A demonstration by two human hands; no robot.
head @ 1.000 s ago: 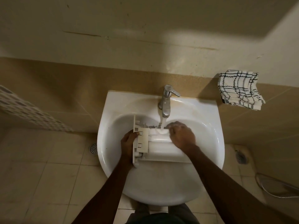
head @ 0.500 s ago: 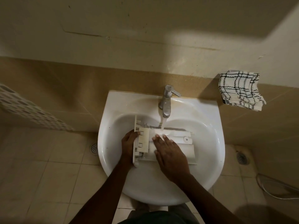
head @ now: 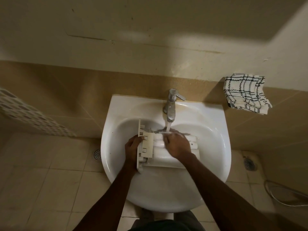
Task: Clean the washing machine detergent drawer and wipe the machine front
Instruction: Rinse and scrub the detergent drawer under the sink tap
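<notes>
The middle of the sink (head: 166, 189) bowl is filled from 9 to 3 o'clock by the detergent drawer (head: 164, 158), which is gripped at its 9 o'clock end by the left hand (head: 133, 147) and overlaid by the right hand (head: 178, 145). Passage at 12 o'clock is barred by the tap (head: 171, 105) and its running stream. Bare bowl is left at 6 o'clock, between the two forearms.

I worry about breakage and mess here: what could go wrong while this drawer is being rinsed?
The tap is running onto the detergent drawer, so water may splash over the sink rim onto the floor. Only the left hand grips the wet drawer, at one end, the right hand resting on top; it could slip and knock the sink.
</notes>
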